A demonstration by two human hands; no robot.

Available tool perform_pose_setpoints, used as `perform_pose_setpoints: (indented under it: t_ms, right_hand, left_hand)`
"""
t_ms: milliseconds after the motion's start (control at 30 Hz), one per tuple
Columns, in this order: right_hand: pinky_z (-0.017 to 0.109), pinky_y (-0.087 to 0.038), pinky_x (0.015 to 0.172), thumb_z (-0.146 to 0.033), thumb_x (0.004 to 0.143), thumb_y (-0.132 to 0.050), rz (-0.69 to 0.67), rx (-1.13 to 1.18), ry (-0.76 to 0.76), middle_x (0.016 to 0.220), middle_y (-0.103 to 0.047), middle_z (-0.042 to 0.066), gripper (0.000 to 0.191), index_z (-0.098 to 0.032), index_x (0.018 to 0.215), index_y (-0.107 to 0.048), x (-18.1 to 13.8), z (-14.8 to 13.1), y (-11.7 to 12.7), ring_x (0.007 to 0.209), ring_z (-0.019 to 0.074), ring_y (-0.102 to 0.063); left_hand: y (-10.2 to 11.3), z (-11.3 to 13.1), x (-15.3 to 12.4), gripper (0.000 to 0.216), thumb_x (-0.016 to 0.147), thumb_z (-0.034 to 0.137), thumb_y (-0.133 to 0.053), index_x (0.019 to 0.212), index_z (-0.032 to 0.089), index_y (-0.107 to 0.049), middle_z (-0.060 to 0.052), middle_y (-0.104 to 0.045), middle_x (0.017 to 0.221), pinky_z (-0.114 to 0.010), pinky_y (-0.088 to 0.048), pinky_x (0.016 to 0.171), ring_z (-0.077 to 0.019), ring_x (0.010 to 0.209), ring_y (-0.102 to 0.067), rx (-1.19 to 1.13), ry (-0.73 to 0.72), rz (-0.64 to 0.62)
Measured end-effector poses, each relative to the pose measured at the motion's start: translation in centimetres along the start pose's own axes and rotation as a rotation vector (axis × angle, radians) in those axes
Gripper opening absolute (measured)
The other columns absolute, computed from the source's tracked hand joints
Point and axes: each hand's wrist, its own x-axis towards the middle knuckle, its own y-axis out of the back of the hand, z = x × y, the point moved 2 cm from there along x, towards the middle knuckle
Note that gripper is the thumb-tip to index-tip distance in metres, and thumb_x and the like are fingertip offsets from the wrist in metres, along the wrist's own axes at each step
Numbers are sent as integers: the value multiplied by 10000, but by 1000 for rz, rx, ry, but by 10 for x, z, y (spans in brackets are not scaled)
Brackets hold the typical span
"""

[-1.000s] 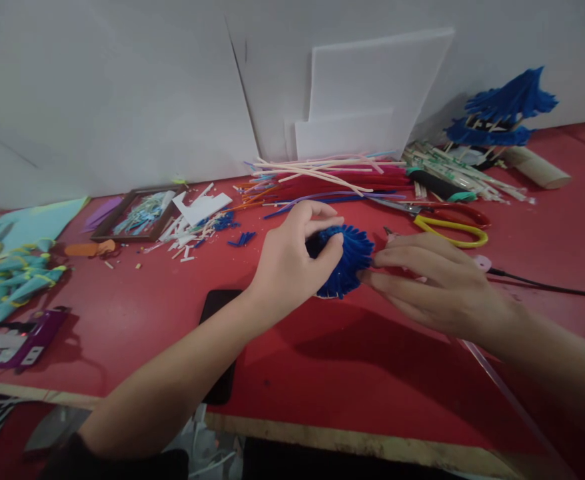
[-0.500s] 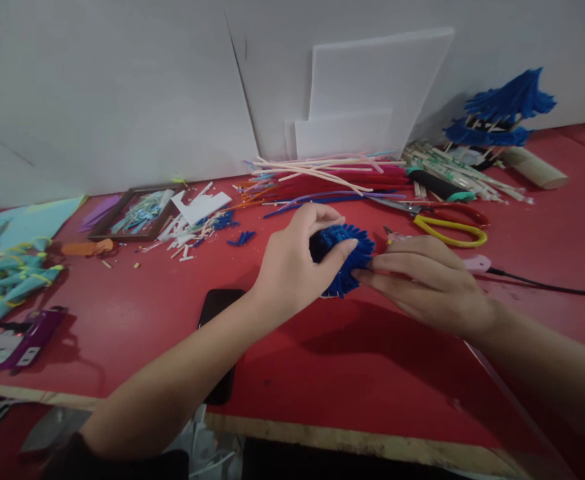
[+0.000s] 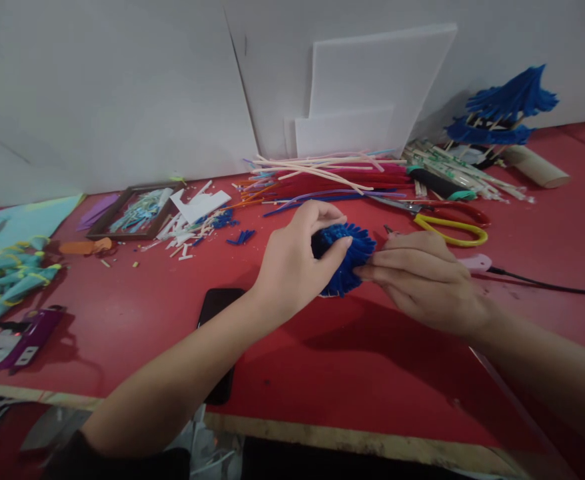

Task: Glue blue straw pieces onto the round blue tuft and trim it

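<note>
A round, domed blue piece of fuzzy pipe cleaners (image 3: 360, 252) is held just above the red table, its outer edge made of short strands side by side. My left hand (image 3: 292, 263) grips it from the left, with the thumb across its near face and the fingers curled behind. At its lower right edge, the pinched fingertips of my right hand (image 3: 425, 277) press on the strands. Whether they also hold something small is hidden. Behind my right hand lies a pink-handled corded tool (image 3: 477, 263), mostly covered.
Scissors (image 3: 450, 230) and bundled pipe cleaners (image 3: 332, 177) lie beyond my hands. A blue tiered model (image 3: 512, 100) stands back right. Left are white scraps (image 3: 202, 205), a brown frame (image 3: 122, 233), teal cones (image 3: 17, 273) and a purple power strip (image 3: 25, 343). A phone (image 3: 215, 310) lies under my left forearm.
My left thumb has slid back slightly on the blue piece. The fingers of my right hand have shifted a little at its edge. Both hands stay in the same place.
</note>
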Motion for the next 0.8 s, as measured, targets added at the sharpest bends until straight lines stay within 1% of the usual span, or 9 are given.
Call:
perform_pose_setpoints:
  t_ms: [167, 267, 333, 400, 467, 500, 567, 667, 800]
  right_hand:
    - [324, -544, 720, -95, 896, -722, 34, -12, 36, 870, -756, -12, 154, -226, 965, -678, -2, -1, -1, 868, 156, -669]
    - [334, -571, 759, -116, 896, -724, 14, -14, 29, 893, -757, 3, 159, -233, 1001, -699, -4, -1, 2, 878, 166, -667]
    - [360, -594, 797, -158, 921, -697, 15, -6, 8, 930, -759, 19, 198, -246, 1097, -710, -7, 1, 6, 900, 179, -683]
    - [383, -604, 802, -175, 928, -678, 33, -4, -22, 959, -757, 27, 304, -276, 1215, -694, -10, 3, 12, 909, 193, -699]
    - [388, -601, 780, -159, 912, -687, 57, -20, -51, 957, -752, 27, 400, -309, 1283, -671, -11, 6, 19, 889, 199, -707]
    - [388, -598, 772, -149, 903, -696, 66, -32, -62, 952, -751, 28, 434, -317, 1301, -662, -11, 7, 21, 873, 200, -708]
    - [388, -594, 764, -140, 891, -709, 78, -55, -74, 939, -748, 37, 447, -310, 1302, -661, -11, 9, 25, 848, 200, -707]
    - [385, -590, 752, -122, 890, -700, 91, -73, -79, 924, -744, 53, 396, -279, 1253, -677, -9, 9, 26, 825, 199, -703]
    - [391, -585, 724, -106, 873, -713, 104, -84, -94, 921, -741, 44, 451, -299, 1278, -658, -9, 9, 24, 811, 208, -702]
  left_hand:
    - [-1, -1, -1, 183, 927, 183, -662, 1075, 220, -560, -71, -771, 1153, -352, -593, 1004, -217, 1150, -753, -25, -1, -25]
    - [2, 1, -2, 205, 955, 299, -678, 1118, 218, -584, -99, -737, 1260, -359, -554, 1085, -226, 1240, -708, -57, -26, -52]
    - [9, 4, -2, 254, 979, 406, -658, 1145, 220, -609, -109, -688, 1366, -371, -490, 1168, -233, 1350, -634, -77, -64, -21]
    - [21, 6, -2, 265, 1012, 486, -600, 1100, 240, -641, -80, -699, 1333, -367, -484, 1162, -217, 1332, -630, -96, -78, 63]
    - [36, 5, -2, 316, 1038, 542, -538, 954, 260, -654, -32, -744, 1059, -344, -563, 996, -182, 1062, -703, -118, -46, 166]
    - [44, 4, -2, 367, 1030, 576, -536, 863, 264, -636, -12, -711, 890, -331, -579, 873, -169, 888, -686, -128, -29, 214]
    - [57, 1, -3, 428, 988, 638, -574, 774, 269, -605, 9, -590, 703, -317, -547, 692, -154, 681, -581, -120, 7, 262]
    - [66, -5, -5, 548, 930, 741, -576, 673, 259, -541, 15, -470, 609, -305, -462, 539, -139, 550, -442, -114, 63, 312]
    - [65, -13, -7, 690, 892, 795, -576, 526, 234, -409, 34, -402, 460, -287, -418, 477, -113, 451, -384, -175, 165, 335]
